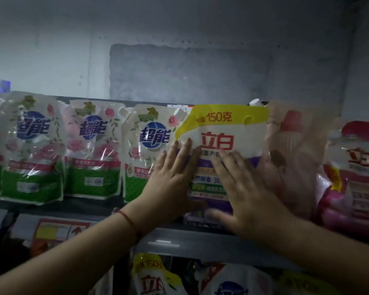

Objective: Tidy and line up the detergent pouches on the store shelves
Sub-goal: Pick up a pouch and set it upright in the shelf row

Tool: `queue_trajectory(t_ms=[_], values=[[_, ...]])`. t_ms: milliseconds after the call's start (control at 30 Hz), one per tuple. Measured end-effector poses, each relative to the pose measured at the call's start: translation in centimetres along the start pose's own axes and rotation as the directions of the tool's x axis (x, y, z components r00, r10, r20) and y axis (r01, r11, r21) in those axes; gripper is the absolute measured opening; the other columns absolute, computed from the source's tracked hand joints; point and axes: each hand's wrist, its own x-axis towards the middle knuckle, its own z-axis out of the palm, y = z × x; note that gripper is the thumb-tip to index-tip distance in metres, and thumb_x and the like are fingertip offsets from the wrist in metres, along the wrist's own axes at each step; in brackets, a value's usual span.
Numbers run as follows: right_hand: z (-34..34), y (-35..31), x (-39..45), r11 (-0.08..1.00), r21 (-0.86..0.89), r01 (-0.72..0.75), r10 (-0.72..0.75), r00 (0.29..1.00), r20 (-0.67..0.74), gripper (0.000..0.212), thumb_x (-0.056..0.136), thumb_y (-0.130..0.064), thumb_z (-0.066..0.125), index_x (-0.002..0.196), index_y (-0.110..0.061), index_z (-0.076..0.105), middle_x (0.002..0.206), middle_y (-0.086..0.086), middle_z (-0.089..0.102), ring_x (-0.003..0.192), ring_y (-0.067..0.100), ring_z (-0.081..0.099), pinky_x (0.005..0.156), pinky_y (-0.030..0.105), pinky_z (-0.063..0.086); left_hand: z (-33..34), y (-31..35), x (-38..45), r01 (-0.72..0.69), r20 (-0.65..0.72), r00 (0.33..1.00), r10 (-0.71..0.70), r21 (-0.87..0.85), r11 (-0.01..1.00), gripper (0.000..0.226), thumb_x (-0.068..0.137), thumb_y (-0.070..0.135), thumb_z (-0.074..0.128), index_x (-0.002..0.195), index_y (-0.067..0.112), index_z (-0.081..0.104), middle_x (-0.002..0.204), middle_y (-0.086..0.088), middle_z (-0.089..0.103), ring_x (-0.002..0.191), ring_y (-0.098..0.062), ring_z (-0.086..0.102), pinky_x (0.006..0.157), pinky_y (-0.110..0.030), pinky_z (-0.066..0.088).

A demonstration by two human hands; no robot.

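A white, yellow and purple detergent pouch point(224, 128) stands upright on the top shelf point(90, 206). My left hand point(170, 177) presses flat on its left side with straight fingers. On its lower right front, my right hand point(245, 188) lies flat with the fingers spread. To the left, three green and white rose-print pouches point(32, 145) point(93, 145) point(145, 150) stand in a row. A blurred pinkish pouch point(294, 145) leans just right of the held one, and a pink and white pouch point(354, 173) stands at the far right.
A grey wall point(179, 50) rises behind the shelf. A red and yellow price tag point(60, 229) hangs on the shelf's front edge. More pouches point(153, 277) stand on the shelf below, under my arms.
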Motion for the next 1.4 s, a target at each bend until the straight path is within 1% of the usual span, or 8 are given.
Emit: queue_trajectory(t_ms=[200,433,567,667,800,967,1233,1400], values=[[4.7,2.0,-0.8,0.994,-0.095,-0.061,0.077,0.979,0.187,0.101,0.085,-0.082,0.018,0.152,-0.007,0.027,0.158,0.014,0.025,0.146,0.031,0.016,0.118,0.041,0.008,1.3,-0.1,0.0,-0.008,-0.052,0.999,0.004,-0.075,0.997,0.116,0.075,0.073,0.064,0.159,0.017,0.007,0.165,-0.019,-0.005,0.151,-0.042,-0.007,0.12,-0.064,0.008],[5.9,-1.8,0.3,0.986,0.022,-0.165,0.163,0.984,0.074,0.1,0.08,-0.082,0.007,0.153,-0.014,0.014,0.159,0.019,0.019,0.142,0.05,0.02,0.111,0.067,0.02,-3.5,-12.0,-11.3,0.379,-0.25,0.894,-0.371,-0.014,0.925,0.094,0.085,0.06,0.059,0.158,0.037,0.004,0.166,-0.009,-0.006,0.153,-0.033,0.002,0.117,-0.062,0.023],[3.9,-9.2,3.9,0.991,0.114,-0.07,0.063,0.996,0.065,0.089,0.083,-0.077,0.02,0.154,-0.022,0.018,0.16,0.012,0.015,0.145,0.039,0.013,0.116,0.052,0.019,-6.2,-20.0,-15.3,0.722,-0.143,0.676,-0.723,-0.067,0.689,0.094,0.088,0.058,0.059,0.157,0.034,0.001,0.164,-0.012,-0.005,0.15,-0.04,0.006,0.114,-0.064,0.027],[2.3,-15.6,7.2,0.918,0.395,-0.049,-0.019,0.986,0.166,0.088,0.086,-0.073,0.037,0.151,-0.04,-0.013,0.159,-0.01,-0.021,0.146,0.015,-0.02,0.118,0.034,-0.004,-6.0,-23.3,-16.7,0.752,-0.043,0.658,-0.752,-0.031,0.659,0.097,0.089,0.065,0.052,0.157,0.034,-0.01,0.165,-0.011,-0.014,0.151,-0.039,0.003,0.116,-0.063,0.024],[2.3,-21.9,15.1,0.734,0.672,-0.097,-0.019,0.986,0.163,0.082,0.088,-0.063,0.052,0.154,-0.031,0.015,0.157,-0.002,0.029,0.14,0.018,0.033,0.111,0.037,0.033,-5.3,-25.0,-17.4,0.766,0.089,0.629,-0.772,-0.241,0.596,0.103,0.082,0.066,0.056,0.155,0.042,-0.012,0.166,-0.005,-0.011,0.152,-0.031,0.0,0.118,-0.059,0.022],[5.5,-27.4,23.7,0.516,0.795,-0.32,0.043,0.936,0.348,0.036,0.085,-0.052,0.065,0.108,-0.024,0.065,0.106,0.0,0.068,0.092,0.019,0.065,0.084,0.041,0.056,-5.0,-26.3,-18.4,0.695,0.08,0.695,-0.715,-0.333,0.638,0.102,0.079,0.066,0.06,0.154,0.048,-0.006,0.164,-0.004,0.001,0.15,-0.032,0.008,0.115,-0.055,0.027],[7.9,-27.9,25.3,0.488,0.819,-0.301,0.073,0.949,0.305,0.014,0.097,-0.024,0.058,0.086,-0.024,0.067,0.08,-0.009,0.064,0.069,0.0,0.059,0.055,0.009,0.043,-3.5,-28.2,-18.8,0.626,-0.02,0.749,-0.662,-0.304,0.718,0.117,0.078,0.061,0.07,0.15,0.048,-0.021,0.146,-0.007,0.023,0.129,-0.033,0.036,0.098,-0.05,0.047],[7.6,-28.0,24.6,0.491,0.809,-0.325,0.19,0.945,0.265,0.004,0.087,-0.039,0.069,0.086,-0.039,0.065,0.085,-0.016,0.066,0.081,0.005,0.065,0.066,0.023,0.052,-3.9,-29.4,-18.1,0.558,-0.068,0.824,-0.562,-0.074,0.827,0.118,0.077,0.078,0.056,0.15,0.037,-0.027,0.156,-0.006,-0.009,0.143,-0.034,0.005,0.118,-0.051,0.02]])
